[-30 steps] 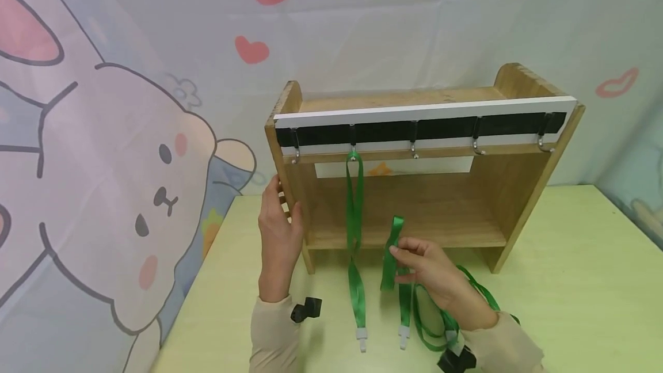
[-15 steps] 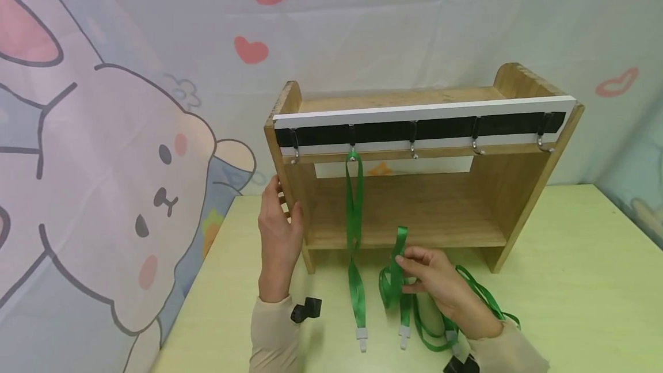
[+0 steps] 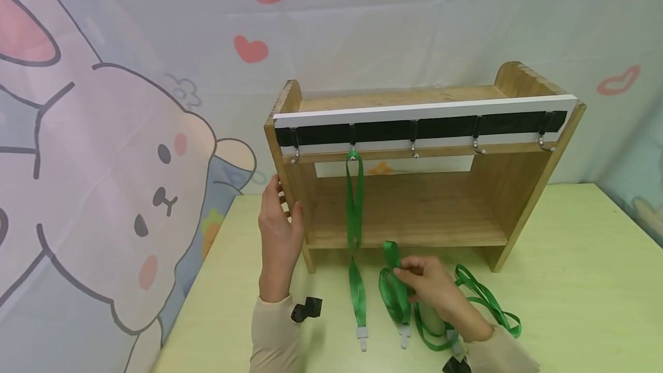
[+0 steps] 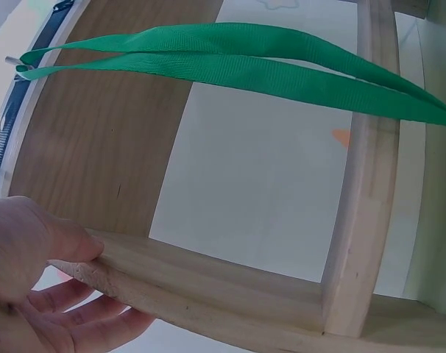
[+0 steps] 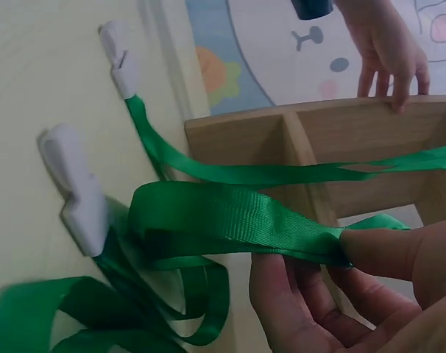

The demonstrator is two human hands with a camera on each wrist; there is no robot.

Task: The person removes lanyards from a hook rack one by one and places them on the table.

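My left hand (image 3: 277,229) grips the left side panel of a small wooden shelf (image 3: 414,212). In the left wrist view the thumb (image 4: 72,239) lies on the panel's edge and the fingers go round its outer side. My right hand (image 3: 430,286) pinches the folded strap of a green lanyard (image 3: 391,255) between thumb and fingers, just in front of the shelf. That lanyard's white clip (image 3: 404,335) is near the tabletop, its strap bunched in loops. Another green lanyard (image 3: 354,212) hangs from the second hook from the left, with its white clip (image 3: 362,338) lowest.
Several metal hooks run along a black strip (image 3: 445,129) on the shelf's white front rail. More green lanyards (image 3: 487,298) lie on the pale yellow table (image 3: 564,258) beside and under the right forearm. A patterned cloth (image 3: 414,27) hangs behind the shelf.
My right hand has moved down with the lanyard it pinches, and the strap's top loop is lower. More of the strap is gathered near the table. The left hand stays on the panel.
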